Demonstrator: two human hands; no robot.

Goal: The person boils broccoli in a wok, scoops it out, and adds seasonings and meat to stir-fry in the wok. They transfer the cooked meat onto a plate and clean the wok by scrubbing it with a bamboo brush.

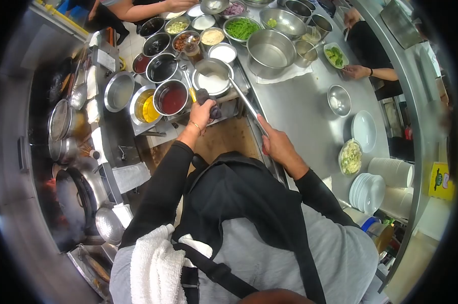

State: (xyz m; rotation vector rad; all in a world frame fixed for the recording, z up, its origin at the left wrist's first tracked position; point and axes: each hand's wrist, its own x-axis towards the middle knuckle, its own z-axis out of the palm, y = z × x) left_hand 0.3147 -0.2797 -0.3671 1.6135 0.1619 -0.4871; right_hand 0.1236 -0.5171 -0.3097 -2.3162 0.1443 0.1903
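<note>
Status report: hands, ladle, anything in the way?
Right hand gripping ladle. Head at white-filled bowl. Left hand clutching dark bundle. Red-filled pot close by.

The ladle is smooth, shiny metal. The counter is shiny metal too. The towel is rough, fluffy cloth.

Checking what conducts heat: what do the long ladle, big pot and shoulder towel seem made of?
Long ladle: likely smooth stainless steel, from glints on its handle. Big pot: steel or aluminium, judging by its dull silvery sheen. Towel: probably white cotton terry, given its nubbly pile.
</note>
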